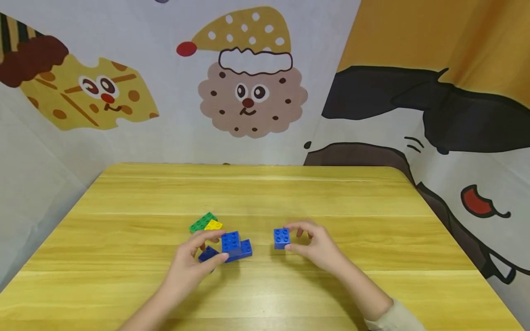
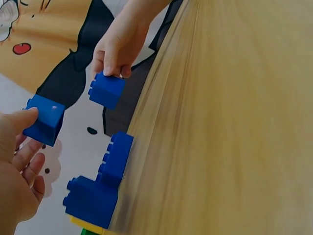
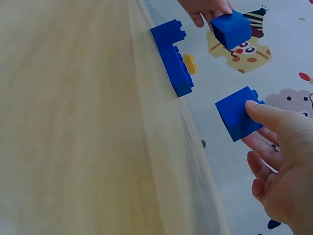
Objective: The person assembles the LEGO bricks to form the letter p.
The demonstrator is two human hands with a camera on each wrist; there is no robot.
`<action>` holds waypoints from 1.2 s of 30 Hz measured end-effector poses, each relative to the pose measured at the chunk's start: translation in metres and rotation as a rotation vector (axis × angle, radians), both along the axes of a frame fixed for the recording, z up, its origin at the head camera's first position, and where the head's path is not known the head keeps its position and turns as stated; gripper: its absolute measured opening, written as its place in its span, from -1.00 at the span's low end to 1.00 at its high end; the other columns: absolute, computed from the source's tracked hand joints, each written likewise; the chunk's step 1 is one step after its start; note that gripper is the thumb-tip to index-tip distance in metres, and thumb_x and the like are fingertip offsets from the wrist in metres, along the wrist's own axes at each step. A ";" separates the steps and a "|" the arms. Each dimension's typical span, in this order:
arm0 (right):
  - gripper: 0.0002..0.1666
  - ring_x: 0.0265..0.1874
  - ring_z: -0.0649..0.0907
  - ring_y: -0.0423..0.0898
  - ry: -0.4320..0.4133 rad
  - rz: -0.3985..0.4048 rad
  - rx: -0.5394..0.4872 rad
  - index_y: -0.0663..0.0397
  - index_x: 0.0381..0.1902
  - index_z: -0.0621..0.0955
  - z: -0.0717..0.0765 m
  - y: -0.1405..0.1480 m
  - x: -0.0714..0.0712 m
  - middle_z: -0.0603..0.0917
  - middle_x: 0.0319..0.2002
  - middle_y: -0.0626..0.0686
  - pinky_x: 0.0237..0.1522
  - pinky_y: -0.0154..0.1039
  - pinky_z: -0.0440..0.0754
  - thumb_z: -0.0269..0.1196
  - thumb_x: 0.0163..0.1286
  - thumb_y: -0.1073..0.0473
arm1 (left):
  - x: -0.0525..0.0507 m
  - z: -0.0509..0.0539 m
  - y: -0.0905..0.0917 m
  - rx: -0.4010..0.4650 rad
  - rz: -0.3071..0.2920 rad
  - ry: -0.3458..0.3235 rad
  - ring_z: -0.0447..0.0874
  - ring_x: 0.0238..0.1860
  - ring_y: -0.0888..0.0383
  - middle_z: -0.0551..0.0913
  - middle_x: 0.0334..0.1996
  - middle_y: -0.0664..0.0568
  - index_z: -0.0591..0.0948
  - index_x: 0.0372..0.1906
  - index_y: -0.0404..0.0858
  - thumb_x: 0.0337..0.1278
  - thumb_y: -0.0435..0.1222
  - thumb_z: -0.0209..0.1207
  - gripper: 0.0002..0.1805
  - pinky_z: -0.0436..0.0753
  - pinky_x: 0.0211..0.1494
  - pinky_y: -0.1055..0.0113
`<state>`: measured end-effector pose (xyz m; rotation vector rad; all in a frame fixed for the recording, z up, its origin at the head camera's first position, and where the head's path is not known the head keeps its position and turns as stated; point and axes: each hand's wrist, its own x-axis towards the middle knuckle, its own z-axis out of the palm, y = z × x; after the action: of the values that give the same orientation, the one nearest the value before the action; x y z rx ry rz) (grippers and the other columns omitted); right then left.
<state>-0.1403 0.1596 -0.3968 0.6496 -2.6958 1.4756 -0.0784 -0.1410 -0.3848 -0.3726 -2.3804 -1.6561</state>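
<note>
My left hand pinches a blue block between thumb and fingers, held above the table. My right hand pinches another blue block, with a gap between the two. Beneath the left block lies a longer blue piece, and a dark blue block shows under my left fingers. In the left wrist view the pieces on the table look like a low blue row beside a taller blue block. The right wrist view shows both held blocks, the near one in my right hand.
Behind my left hand, a green block and a yellow block lie close together on the wooden table. A cloth with cartoon figures hangs beyond the table's far edge.
</note>
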 end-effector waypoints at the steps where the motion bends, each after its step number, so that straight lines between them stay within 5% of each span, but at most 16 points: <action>1: -0.48 -0.31 0.47 -0.03 -0.003 0.001 0.001 0.00 0.02 0.65 0.000 0.001 0.001 0.59 -0.30 -0.05 -0.37 -0.27 0.36 0.49 0.04 0.20 | -0.001 0.000 0.002 0.002 -0.004 0.008 0.46 -0.19 0.00 0.59 -0.23 0.08 0.66 0.00 -0.15 -0.08 -0.38 0.42 -0.57 0.47 -0.20 0.26; 8: -0.48 -0.35 0.46 -0.02 -0.011 0.014 0.014 0.01 0.00 0.65 -0.003 0.006 0.005 0.59 -0.32 -0.06 -0.39 -0.29 0.36 0.50 0.01 0.19 | -0.006 -0.001 0.012 0.031 -0.047 0.005 0.39 -0.29 -0.07 0.59 -0.23 -0.09 0.65 0.01 -0.18 -0.10 -0.40 0.42 -0.55 0.45 -0.30 0.28; 17: -0.49 -0.35 0.46 -0.04 -0.061 0.009 0.025 -0.02 -0.03 0.65 -0.008 0.011 0.013 0.57 -0.33 -0.03 -0.35 -0.28 0.42 0.51 -0.01 0.16 | -0.010 0.000 0.027 0.021 -0.071 -0.044 0.42 -0.23 -0.12 0.61 -0.22 0.12 0.66 0.01 -0.09 -0.10 -0.31 0.44 -0.56 0.48 -0.20 0.17; 27: -0.52 -0.28 0.54 -0.02 -0.093 0.057 -0.021 0.03 -0.05 0.65 -0.019 0.014 0.016 0.63 -0.30 -0.06 -0.24 -0.23 0.52 0.50 0.02 0.17 | -0.015 0.001 0.048 0.039 -0.115 -0.062 0.46 -0.14 -0.09 0.61 -0.16 0.09 0.66 0.00 0.02 -0.12 -0.27 0.46 -0.54 0.47 -0.09 0.10; 36: -0.57 -0.30 0.54 -0.05 -0.095 0.075 -0.043 0.04 -0.08 0.65 -0.024 0.017 0.015 0.62 -0.33 -0.10 -0.26 -0.25 0.52 0.48 0.04 0.20 | -0.020 -0.003 0.062 0.045 -0.179 -0.023 0.52 -0.08 -0.03 0.63 -0.13 0.20 0.66 0.01 -0.12 -0.09 -0.29 0.44 -0.56 0.48 -0.05 0.04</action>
<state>-0.1248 0.1762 -0.4210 0.7041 -2.7284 1.6179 -0.0979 -0.0795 -0.3874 -0.5775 -2.3824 -1.7952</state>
